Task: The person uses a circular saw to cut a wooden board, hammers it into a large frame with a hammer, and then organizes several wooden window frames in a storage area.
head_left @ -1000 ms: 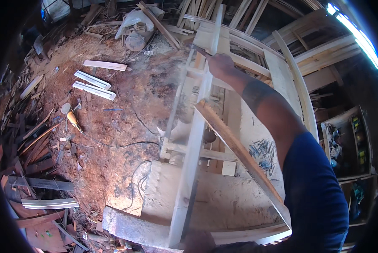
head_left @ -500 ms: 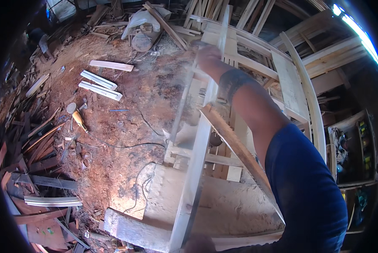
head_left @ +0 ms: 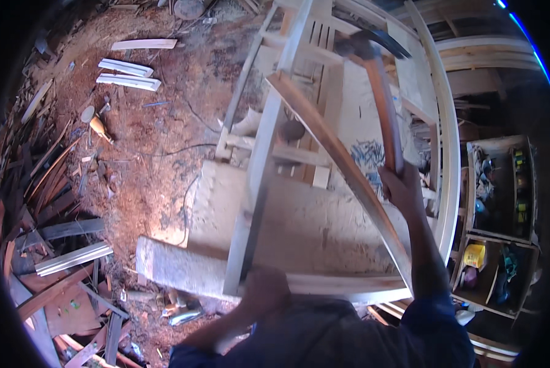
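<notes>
Holding hand: my right hand is gripping the hammer low on its brown wooden handle, fingers curled round it.
Other hand: my left hand is resting at the near end of the pale beam, its fingers curled in (it is dim down there, and I cannot tell whether they are holding the wood or only touching it).
Hammer axis: the handle is pointing away from me and leaning a little left, the dark head sitting at the far end, beyond my right fist.
Beam axis: the beam is running from my left hand away from me, leaning slightly right; my left hand is lying nearer to it than my right.
Brown plank: the brown plank is slanting between beam and hammer, its far end meeting the beam.
Nails: the nails are lying heaped between plank and handle, nearer my right hand.
Right side: a wooden box is standing beyond my right forearm.
Left ground: a yellow-handled tool is lying well apart from both hands.
</notes>
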A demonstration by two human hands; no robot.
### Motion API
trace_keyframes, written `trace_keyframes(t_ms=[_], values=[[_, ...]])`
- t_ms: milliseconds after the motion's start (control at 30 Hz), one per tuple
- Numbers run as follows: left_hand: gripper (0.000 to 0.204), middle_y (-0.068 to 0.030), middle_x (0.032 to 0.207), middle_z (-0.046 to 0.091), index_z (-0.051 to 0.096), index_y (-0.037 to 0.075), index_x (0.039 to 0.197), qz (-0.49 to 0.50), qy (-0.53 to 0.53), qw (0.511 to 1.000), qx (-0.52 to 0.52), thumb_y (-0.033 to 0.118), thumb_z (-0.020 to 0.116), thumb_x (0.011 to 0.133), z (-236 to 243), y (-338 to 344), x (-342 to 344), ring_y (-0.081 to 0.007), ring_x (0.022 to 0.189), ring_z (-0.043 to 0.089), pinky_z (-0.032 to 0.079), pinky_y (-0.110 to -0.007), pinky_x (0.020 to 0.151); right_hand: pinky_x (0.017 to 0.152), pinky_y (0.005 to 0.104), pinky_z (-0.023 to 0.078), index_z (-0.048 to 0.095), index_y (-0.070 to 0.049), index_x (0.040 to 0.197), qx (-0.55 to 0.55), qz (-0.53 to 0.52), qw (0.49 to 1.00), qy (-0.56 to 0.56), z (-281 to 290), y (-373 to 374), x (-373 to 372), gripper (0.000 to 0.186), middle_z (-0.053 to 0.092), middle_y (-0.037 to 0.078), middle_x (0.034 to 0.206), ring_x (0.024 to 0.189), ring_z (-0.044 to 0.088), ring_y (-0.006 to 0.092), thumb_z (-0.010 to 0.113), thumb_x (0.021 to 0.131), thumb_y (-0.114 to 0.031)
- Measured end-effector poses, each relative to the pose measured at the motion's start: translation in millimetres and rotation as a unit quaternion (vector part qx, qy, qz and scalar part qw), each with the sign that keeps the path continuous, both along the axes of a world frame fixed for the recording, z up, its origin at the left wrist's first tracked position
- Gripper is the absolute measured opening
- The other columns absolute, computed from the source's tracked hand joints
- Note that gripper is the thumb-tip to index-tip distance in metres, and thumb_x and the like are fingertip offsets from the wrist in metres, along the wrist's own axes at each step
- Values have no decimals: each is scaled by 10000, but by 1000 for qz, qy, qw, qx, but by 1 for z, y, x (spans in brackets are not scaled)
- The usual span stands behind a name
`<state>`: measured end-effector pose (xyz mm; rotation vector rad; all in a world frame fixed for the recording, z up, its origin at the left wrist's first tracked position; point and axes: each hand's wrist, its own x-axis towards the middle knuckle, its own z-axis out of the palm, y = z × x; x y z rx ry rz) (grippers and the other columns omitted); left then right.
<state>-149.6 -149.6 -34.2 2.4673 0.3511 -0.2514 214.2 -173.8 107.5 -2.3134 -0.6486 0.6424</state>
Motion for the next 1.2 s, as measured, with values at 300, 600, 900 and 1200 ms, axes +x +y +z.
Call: trace_keyframes(t_ms=[300, 600, 900, 1200], values=[[256, -201, 828, 711, 740, 63, 826, 154, 81, 982, -68, 251, 577, 889, -2, -4, 14, -418, 805, 696, 539, -549, 786, 362, 261, 315, 538, -91, 756, 117, -147, 977, 103, 4, -174, -68, 205, 464, -27, 550, 385, 426, 76, 614, 933, -160], [266, -229, 840, 710, 753, 68, 837, 160, 82, 982, -61, 253, 568, 882, -1, -8, 22, -432, 873, 704, 548, -545, 833, 345, 249, 324, 544, -102, 858, 202, -218, 950, 97, 2, -223, -81, 167, 487, -13, 582, 397, 449, 79, 635, 946, -211], [266, -230, 895, 722, 765, 64, 857, 153, 111, 979, -81, 256, 581, 871, 23, -3, 28, -420, 917, 711, 553, -521, 885, 341, 242, 334, 544, -96, 887, 225, -202, 946, 122, 5, -209, -80, 165, 499, -2, 593, 396, 450, 84, 646, 941, -214], [221, -228, 855, 719, 768, 63, 839, 173, 105, 977, -65, 230, 623, 851, 12, -3, 21, -416, 880, 716, 561, -510, 858, 330, 251, 306, 532, -90, 875, 211, -180, 953, 123, -1, -203, -79, 162, 473, -5, 573, 379, 416, 78, 630, 949, -197]])
